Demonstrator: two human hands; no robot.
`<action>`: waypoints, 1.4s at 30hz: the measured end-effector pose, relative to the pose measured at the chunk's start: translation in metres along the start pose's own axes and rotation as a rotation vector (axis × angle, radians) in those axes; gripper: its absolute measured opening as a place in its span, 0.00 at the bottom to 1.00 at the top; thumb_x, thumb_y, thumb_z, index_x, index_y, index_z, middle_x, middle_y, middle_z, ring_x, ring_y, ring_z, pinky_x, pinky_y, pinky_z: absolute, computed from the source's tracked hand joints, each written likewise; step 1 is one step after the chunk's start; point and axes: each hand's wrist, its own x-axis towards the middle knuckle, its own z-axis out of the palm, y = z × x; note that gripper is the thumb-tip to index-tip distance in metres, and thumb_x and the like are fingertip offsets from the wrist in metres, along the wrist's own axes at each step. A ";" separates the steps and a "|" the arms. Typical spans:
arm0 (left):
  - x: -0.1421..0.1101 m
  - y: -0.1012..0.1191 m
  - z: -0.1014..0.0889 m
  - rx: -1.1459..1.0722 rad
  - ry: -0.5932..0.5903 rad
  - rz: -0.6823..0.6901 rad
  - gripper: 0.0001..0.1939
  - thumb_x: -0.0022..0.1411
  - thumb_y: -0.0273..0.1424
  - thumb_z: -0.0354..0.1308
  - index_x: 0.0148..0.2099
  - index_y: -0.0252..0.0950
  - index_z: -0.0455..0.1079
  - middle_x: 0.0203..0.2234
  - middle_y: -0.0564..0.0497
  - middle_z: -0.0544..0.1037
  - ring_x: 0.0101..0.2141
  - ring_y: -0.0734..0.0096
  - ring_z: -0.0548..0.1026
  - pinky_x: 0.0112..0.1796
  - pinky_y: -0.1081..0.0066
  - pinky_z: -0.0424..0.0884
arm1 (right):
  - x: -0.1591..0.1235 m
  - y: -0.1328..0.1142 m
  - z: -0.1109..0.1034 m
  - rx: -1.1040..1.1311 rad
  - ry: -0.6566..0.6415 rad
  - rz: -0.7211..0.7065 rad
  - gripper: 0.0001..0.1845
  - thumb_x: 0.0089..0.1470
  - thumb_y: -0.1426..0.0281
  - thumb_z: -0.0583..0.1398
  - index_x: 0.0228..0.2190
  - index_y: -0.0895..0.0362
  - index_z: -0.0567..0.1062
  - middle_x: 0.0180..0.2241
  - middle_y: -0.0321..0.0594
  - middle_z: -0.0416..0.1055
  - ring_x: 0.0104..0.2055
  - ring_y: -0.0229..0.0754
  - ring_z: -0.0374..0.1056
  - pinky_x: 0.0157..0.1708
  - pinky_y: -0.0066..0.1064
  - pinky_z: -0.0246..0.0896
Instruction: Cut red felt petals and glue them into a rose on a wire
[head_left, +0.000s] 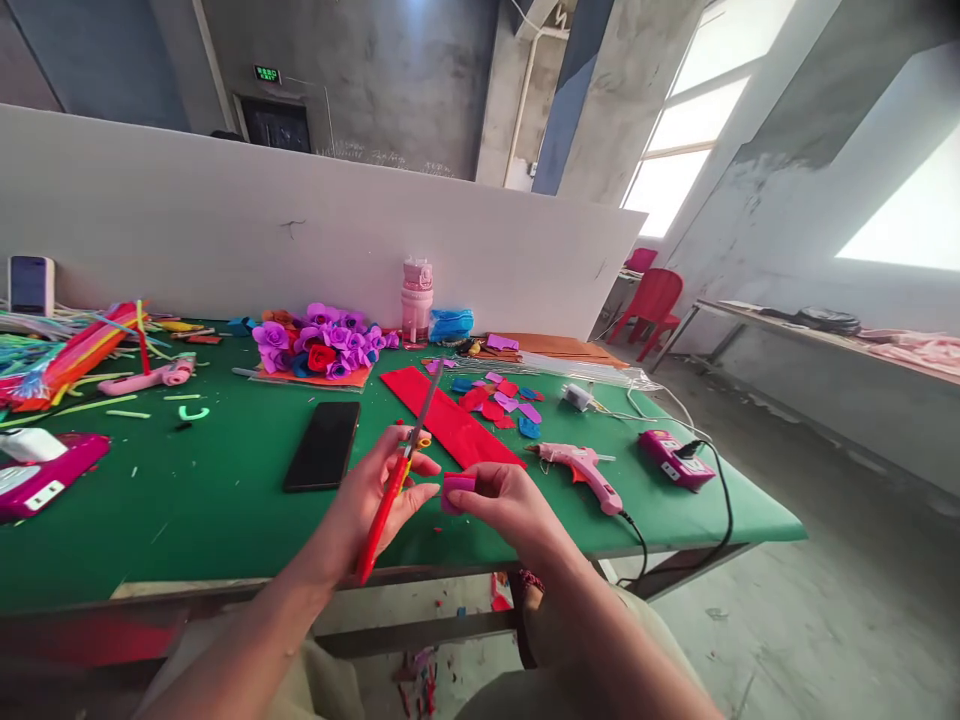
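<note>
My left hand (358,492) is closed around red-handled scissors (384,522), whose blades point up and away from me. The thumb and fingertips of that hand reach toward a small purple and red piece of sheet material (453,492). My right hand (514,500) pinches this piece between thumb and fingers, over the front of the green table (247,530). Just beyond my hands lies a long red strip (450,415). Cut red, purple and blue pieces (493,410) are scattered right of it.
A pink glue gun (589,475) lies on the right, its cord running over the table edge. Left of my hands is a black phone (322,446). Behind stand purple and red handmade flowers (322,340) and a pink bottle (417,305). A magenta power strip (675,460) sits far right.
</note>
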 end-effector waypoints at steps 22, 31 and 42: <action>0.004 -0.004 0.025 -0.323 0.292 -0.055 0.20 0.52 0.34 0.60 0.47 0.39 0.60 0.27 0.57 0.70 0.28 0.75 0.73 0.29 0.75 0.70 | 0.004 0.006 0.012 0.342 0.053 -0.083 0.14 0.38 0.62 0.69 0.28 0.57 0.78 0.28 0.38 0.75 0.32 0.39 0.67 0.37 0.31 0.59; 0.007 -0.009 0.025 -0.235 0.240 0.005 0.20 0.55 0.36 0.57 0.48 0.40 0.58 0.29 0.56 0.70 0.29 0.73 0.72 0.31 0.74 0.69 | 0.007 0.008 0.013 0.350 0.113 -0.116 0.10 0.40 0.62 0.68 0.24 0.56 0.79 0.25 0.38 0.74 0.30 0.39 0.66 0.39 0.33 0.58; -0.017 -0.012 -0.012 0.664 -0.252 0.113 0.07 0.64 0.32 0.41 0.41 0.41 0.59 0.21 0.56 0.66 0.20 0.71 0.65 0.22 0.73 0.53 | 0.009 0.003 -0.027 0.401 0.173 -0.169 0.09 0.40 0.65 0.69 0.25 0.56 0.78 0.25 0.35 0.74 0.29 0.36 0.66 0.37 0.30 0.58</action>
